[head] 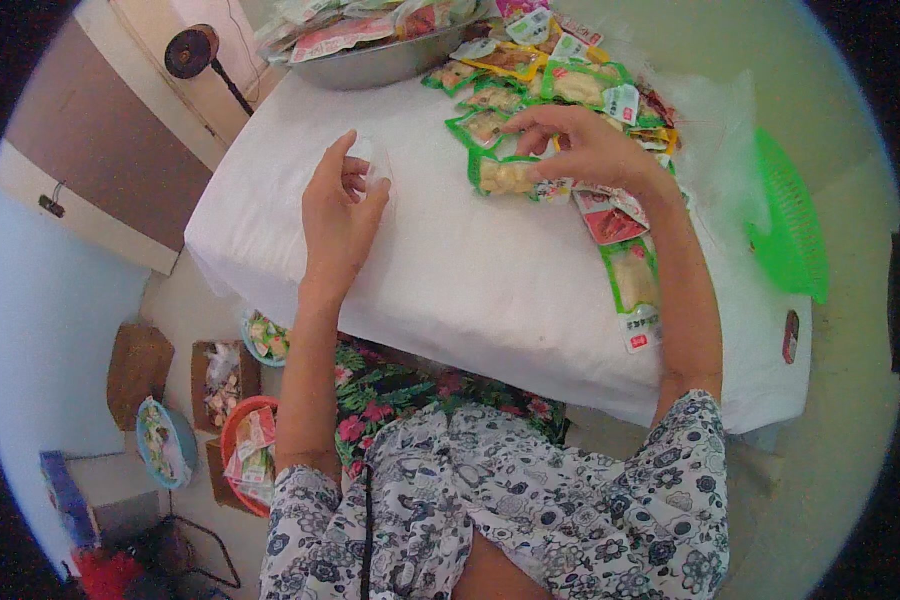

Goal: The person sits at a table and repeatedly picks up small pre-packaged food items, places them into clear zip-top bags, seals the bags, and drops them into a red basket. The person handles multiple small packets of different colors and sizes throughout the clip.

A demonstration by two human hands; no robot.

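My left hand (339,214) is over the white-covered table, its fingers curled around a thin, clear plastic bag (379,165) that is hard to make out. On the right, my right hand (581,150) arches over vacuum-sealed snack packets, thumb and fingers spread. Its thumb overlaps a green-edged packet (504,176) with pale pieces inside; whether it presses on it is unclear. Beyond the fingers lies another green-edged packet (484,127). A red packet (611,217) and a long green packet (631,277) lie beside my right forearm.
A metal basin (375,64) heaped with packets stands at the table's far left. A green plastic basket (791,217) is at the right edge, near a small dark red object (790,337). On the floor at left are a blue basin (166,442), an orange basin (232,450) and cardboard boxes (249,371).
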